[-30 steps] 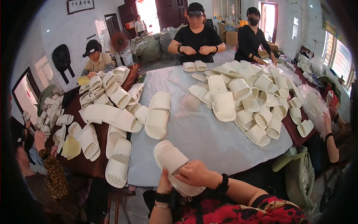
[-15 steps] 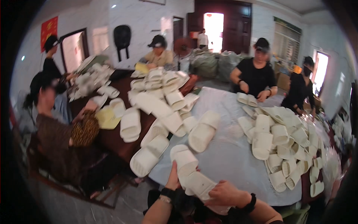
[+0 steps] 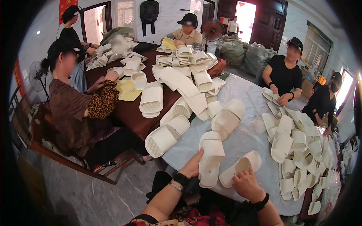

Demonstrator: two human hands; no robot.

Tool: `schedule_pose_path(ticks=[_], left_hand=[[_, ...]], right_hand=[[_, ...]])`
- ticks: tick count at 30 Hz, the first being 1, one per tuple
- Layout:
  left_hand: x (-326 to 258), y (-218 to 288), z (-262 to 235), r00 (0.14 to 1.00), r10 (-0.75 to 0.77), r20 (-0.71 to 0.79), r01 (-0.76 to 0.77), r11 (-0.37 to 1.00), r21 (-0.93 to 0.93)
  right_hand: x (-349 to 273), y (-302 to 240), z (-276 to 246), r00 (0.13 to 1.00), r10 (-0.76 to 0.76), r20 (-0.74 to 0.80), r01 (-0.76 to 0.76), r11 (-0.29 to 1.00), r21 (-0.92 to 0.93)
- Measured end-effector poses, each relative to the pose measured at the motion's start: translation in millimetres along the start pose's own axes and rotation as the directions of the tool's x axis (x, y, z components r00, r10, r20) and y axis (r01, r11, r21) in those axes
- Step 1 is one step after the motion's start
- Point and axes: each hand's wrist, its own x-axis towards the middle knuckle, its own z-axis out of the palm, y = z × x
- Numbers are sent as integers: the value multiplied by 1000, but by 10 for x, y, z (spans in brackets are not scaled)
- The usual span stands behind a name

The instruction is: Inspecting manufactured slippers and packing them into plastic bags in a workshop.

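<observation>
My left hand (image 3: pixel 193 164) grips a white slide slipper (image 3: pixel 210 165) by its side, its strap end pointing away from me. Close by on the right, a second white slipper (image 3: pixel 255 159) lies tilted, and the bent fingers of my right hand (image 3: pixel 249 185) are closed on its footbed. The two slippers are apart, over the near edge of the table. Just beyond them rests another pair of white slippers (image 3: pixel 228 117). To the left of my left hand, one more slipper (image 3: pixel 166 136) overhangs the table edge.
A heap of white slippers (image 3: pixel 298 150) covers the table's right side. More slippers (image 3: pixel 184 84) are piled on the brown table at left, near a yellow sheet (image 3: pixel 129 90). Several people work around the tables, one seated at left on a wooden chair (image 3: pixel 71 156). Sacks (image 3: pixel 256 56) stand behind.
The two slippers, earlier held together and overlapping, are now apart, one in each hand. My right hand has moved right with its slipper. The whole view has shifted.
</observation>
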Motion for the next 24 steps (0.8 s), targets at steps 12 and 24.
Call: schedule_pose_path(ticks=[12, 24], left_hand=[[-97, -5, -3, 999, -21, 38, 22, 1000, -4], [-1, -64, 320, 992, 114, -46, -92, 937, 336]], right_hand=[[255, -421, 453, 933, 242, -265, -164, 944, 285], [-201, -384, 468, 906, 276, -320, -105, 880, 463]])
